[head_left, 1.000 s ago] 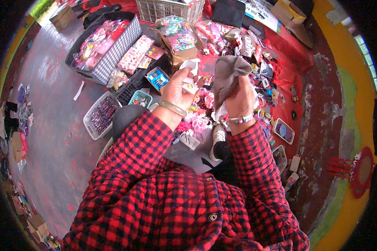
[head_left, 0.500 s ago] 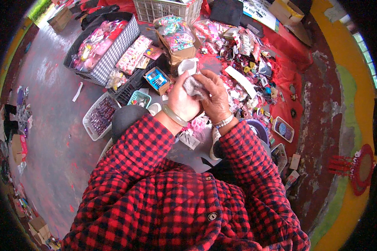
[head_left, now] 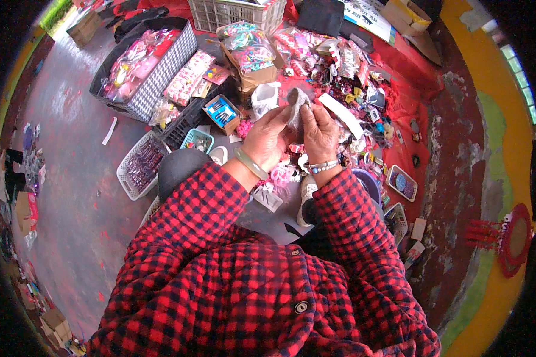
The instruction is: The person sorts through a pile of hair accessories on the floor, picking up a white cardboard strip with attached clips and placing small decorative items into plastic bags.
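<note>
A small grey fuzzy piece (head_left: 296,106), like a bit of furry cloth, is held up between my two hands. My left hand (head_left: 264,141) pinches its left side, thumb and fingers pressed together. On the other side my right hand (head_left: 321,138) grips it with thumb and fingertips. What exactly the piece is, I cannot make out. Just beyond my left fingers stands a white plastic container (head_left: 265,98). Pink frilly hair ornaments (head_left: 281,175) lie below my hands, by my shoes.
A heap of hair accessories (head_left: 363,98) covers red cloth ahead and right. To the left stand a houndstooth bin (head_left: 165,76), a white basket (head_left: 131,184), a small blue box of pens or clips (head_left: 222,113) and a teal basket (head_left: 198,141). A grey crate (head_left: 238,16) stands farther off.
My hands have drawn a little apart, the right one shifting right. The grey piece, earlier resting in my left palm, is now held upright between the fingertips of both.
</note>
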Available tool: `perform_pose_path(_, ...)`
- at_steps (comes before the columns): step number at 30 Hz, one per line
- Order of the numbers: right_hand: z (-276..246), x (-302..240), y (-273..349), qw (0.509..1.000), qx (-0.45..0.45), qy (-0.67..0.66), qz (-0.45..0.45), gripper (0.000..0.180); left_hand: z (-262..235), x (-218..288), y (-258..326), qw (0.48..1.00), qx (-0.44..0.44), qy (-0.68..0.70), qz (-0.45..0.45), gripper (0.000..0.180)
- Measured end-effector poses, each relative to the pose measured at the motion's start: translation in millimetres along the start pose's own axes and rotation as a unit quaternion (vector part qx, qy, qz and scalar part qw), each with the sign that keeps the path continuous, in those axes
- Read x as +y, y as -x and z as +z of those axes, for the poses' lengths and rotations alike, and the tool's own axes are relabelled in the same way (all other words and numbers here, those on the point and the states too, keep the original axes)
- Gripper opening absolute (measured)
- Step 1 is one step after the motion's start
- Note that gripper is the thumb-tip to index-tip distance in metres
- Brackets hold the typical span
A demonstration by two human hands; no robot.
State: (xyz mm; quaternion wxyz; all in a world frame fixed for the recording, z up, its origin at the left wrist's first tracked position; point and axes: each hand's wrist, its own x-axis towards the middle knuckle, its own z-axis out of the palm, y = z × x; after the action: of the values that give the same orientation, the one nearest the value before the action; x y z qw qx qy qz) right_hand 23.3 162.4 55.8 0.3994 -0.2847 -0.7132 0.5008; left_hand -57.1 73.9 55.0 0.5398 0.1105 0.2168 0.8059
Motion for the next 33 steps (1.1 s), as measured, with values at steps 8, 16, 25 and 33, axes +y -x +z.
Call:
perform_pose_path(8, -0.9, -0.5, -2.1, 0.997, -0.050, -0.013, 0.065, 0.023, -7.3, -0.2, -1.2, 0.996, 0.027, -0.078, 0.031, 0.025)
perform_pose_path(16, 0.3, 4.5, -1.9, 0.920, -0.112, -0.345, 0.147, 0.032, 1.3, 5.5, -4.5, 0.997, 0.072, 0.036, 0.003, 0.025)
perform_pose_path(25, 8.9, 10.5, 3.6, 0.950, -0.134, -0.253, 0.124, 0.035, -2.4, 1.0, -2.1, 0.999, 0.022, -0.025, 0.015, 0.027)
perform_pose_path(33, 6.4, -9.2, -0.2, 0.893, -0.109, -0.390, 0.194, 0.034, 1.5, 3.7, -0.7, 0.997, 0.027, 0.064, -0.038, 0.028)
